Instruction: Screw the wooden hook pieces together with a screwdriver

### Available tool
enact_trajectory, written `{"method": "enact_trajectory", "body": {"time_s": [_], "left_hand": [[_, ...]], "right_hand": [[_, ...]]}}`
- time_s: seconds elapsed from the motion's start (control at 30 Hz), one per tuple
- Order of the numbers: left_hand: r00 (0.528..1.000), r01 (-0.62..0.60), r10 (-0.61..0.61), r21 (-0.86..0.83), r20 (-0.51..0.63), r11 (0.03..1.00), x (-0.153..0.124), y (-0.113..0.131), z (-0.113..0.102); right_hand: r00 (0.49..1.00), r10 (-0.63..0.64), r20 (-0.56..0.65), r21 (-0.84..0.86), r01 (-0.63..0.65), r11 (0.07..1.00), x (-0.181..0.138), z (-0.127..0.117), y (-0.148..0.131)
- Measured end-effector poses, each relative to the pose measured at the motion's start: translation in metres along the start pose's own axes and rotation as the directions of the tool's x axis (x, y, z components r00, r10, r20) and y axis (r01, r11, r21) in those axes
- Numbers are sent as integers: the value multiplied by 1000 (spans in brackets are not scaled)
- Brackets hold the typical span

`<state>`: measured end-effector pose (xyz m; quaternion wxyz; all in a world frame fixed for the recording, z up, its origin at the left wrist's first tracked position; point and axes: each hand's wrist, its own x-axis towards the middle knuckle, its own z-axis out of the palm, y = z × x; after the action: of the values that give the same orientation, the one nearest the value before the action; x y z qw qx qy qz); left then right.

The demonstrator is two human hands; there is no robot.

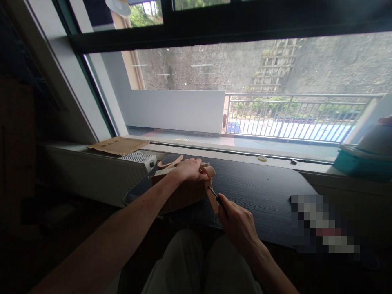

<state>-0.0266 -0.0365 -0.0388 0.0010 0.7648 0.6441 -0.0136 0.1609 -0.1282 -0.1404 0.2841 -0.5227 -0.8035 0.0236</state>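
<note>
My left hand [191, 169] is closed over a tan, curled strip [210, 171] at the top of a brown box-like object [183, 198] on the dark table. Its fingertips are partly hidden. Below them a flat tan strip [212, 200] hangs down at the box's right end. My right hand [237, 216] is wrapped round a thin, dark-handled tool [218, 197]. The tool's narrow tip points up and left and meets the flat strip, as far as I can see. Another tan curved strip [167, 164] lies behind my left wrist.
The dark table [254, 188] stands against a window sill. A white radiator [134, 163] is at the left, with a brown paper sheet [118, 145] on top. A tape roll [262, 158] and a teal box [364, 161] rest on the sill. A blurred-out object [321, 224] lies at the table's right.
</note>
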Motion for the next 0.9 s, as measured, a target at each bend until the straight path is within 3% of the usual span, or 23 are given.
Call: {"method": "enact_trajectory", "body": {"time_s": [0.17, 0.4, 0.7, 0.9], "left_hand": [[1000, 5, -5, 6, -3, 1000, 0, 0, -1], [999, 48, -48, -17, 22, 999, 1, 1, -2], [1000, 17, -17, -20, -6, 1000, -1, 2, -2], [998, 55, -56, -32, -9, 998, -9, 10, -5]], "right_hand": [[999, -24, 23, -109, 26, 994, 0, -6, -4], [980, -176, 95, -340, 198, 919, 8, -14, -10], [990, -10, 137, -118, 26, 993, 20, -33, -9], [992, -48, 117, -205, 71, 976, 25, -31, -17]]}}
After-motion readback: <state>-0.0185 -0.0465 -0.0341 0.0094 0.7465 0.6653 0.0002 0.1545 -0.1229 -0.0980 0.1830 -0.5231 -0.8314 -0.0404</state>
